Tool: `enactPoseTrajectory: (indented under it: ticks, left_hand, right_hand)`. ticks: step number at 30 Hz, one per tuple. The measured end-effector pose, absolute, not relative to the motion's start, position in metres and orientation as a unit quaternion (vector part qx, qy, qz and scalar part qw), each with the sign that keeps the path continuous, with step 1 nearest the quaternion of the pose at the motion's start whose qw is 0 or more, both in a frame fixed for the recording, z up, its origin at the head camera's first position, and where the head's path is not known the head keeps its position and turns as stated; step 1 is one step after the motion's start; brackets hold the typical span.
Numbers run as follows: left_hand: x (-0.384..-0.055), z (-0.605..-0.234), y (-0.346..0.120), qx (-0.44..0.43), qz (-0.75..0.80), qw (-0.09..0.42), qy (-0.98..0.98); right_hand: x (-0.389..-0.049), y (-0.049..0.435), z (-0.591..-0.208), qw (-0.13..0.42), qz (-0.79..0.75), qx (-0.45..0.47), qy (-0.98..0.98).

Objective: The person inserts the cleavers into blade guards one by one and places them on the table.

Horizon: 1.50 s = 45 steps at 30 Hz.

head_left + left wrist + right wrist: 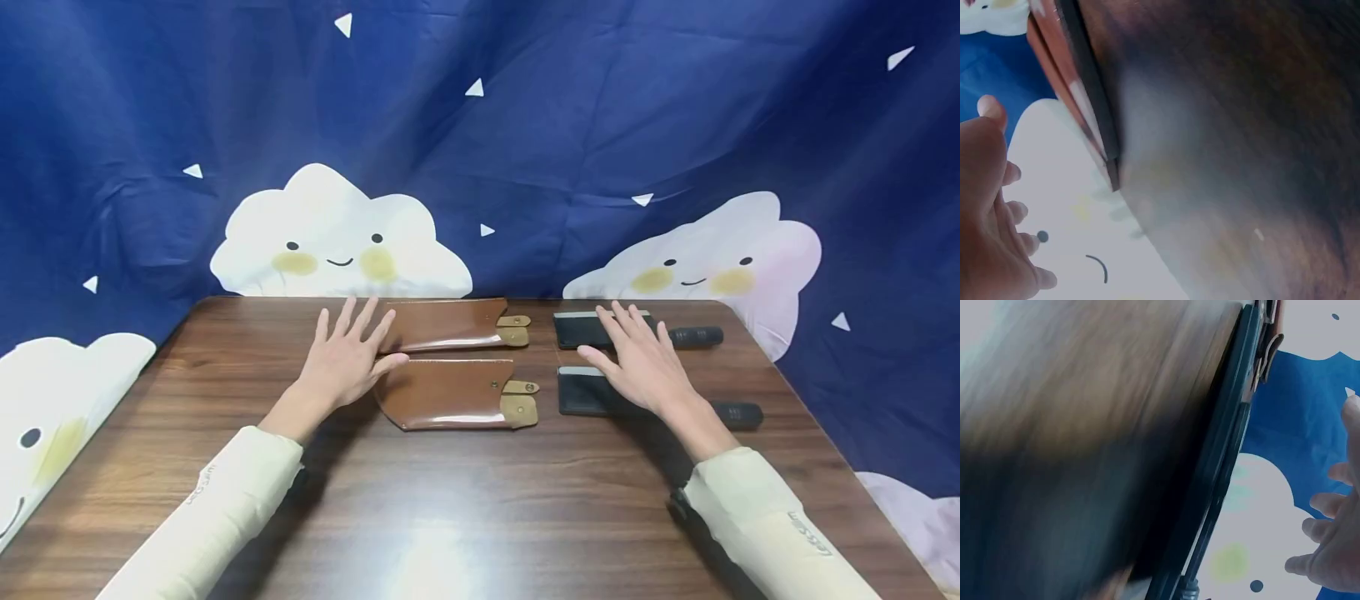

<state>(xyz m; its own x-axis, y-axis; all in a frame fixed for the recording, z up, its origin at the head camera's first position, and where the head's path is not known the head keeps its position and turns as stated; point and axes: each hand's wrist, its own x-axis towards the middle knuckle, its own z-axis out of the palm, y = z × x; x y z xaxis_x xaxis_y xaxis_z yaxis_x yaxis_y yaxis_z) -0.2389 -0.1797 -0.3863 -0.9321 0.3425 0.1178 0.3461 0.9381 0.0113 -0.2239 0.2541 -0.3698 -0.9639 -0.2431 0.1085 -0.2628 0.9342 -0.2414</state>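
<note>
My left hand (341, 358) is spread with straight fingers at the left ends of two brown leather knife sheaths, the far one (446, 323) and the wider near one (450, 396). Each sheath has a tan snap strap at its right end. On the right lie two black cleavers with pale edges along their far sides, the far one (577, 332) and the near one (581, 396). Over them is my right hand (645, 367), its fingers straight and apart, covering parts of both. In the wrist views the left hand (988, 212) and right hand (1341, 519) hold nothing.
The sheaths and cleavers lie on a dark wood table (360, 517) with a glossy reflection near the front. Behind it hangs a blue curtain (540, 150) with smiling white clouds and small triangles. The cleavers' black handles (738, 414) point right.
</note>
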Motion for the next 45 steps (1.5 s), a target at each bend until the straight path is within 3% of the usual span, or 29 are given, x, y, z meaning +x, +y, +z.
enactPoseTrajectory:
  ticks: [12,24,45]
  left_hand:
    - [-0.238,-0.397,-0.18,-0.232,-0.071,0.059,-0.968]
    - [-0.235,-0.396,-0.18,-0.235,-0.07,0.078,-0.966]
    - [-0.237,-0.398,-0.172,-0.243,-0.081,0.102,-0.961]
  right_hand:
    - [-0.208,0.285,-0.366,0.031,0.106,0.167,-0.98]
    - [-0.203,0.311,-0.371,0.122,0.11,0.244,-0.956]
    - [-0.194,0.352,-0.381,0.096,0.206,0.196,-0.954]
